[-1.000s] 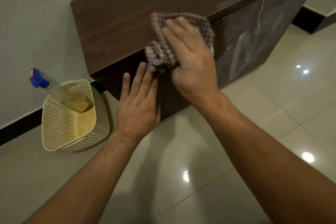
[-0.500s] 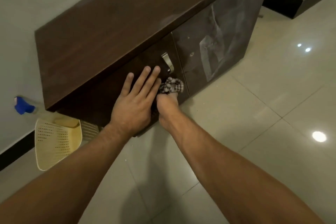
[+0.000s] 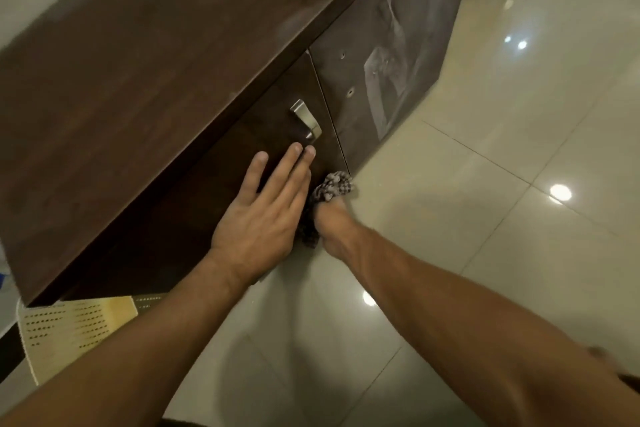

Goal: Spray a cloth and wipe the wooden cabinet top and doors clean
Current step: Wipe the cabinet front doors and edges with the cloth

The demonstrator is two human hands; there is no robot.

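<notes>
A low dark wooden cabinet [image 3: 145, 87] fills the upper left, seen from above. Its left door [image 3: 214, 198] carries a silver handle [image 3: 306, 120]. My left hand [image 3: 266, 215] lies flat on that door with straight fingers, just below the handle. My right hand [image 3: 332, 225] grips a bunched checked cloth [image 3: 329, 189] against the bottom of the door, near the floor; most of its fingers are hidden behind the cloth and my left hand. The right door [image 3: 391, 55] is dusty and streaked, with two bare holes.
A cream perforated basket [image 3: 69, 326] stands on the floor left of the cabinet, partly under its overhanging top. A blue bit of the spray bottle [image 3: 2, 279] peeks at the left edge. Glossy beige tiles [image 3: 485, 218] spread to the right.
My right hand has carried the cloth down from the cabinet's top edge to the bottom of the left door. My left hand stays flat on the door. The view has shifted over the cabinet.
</notes>
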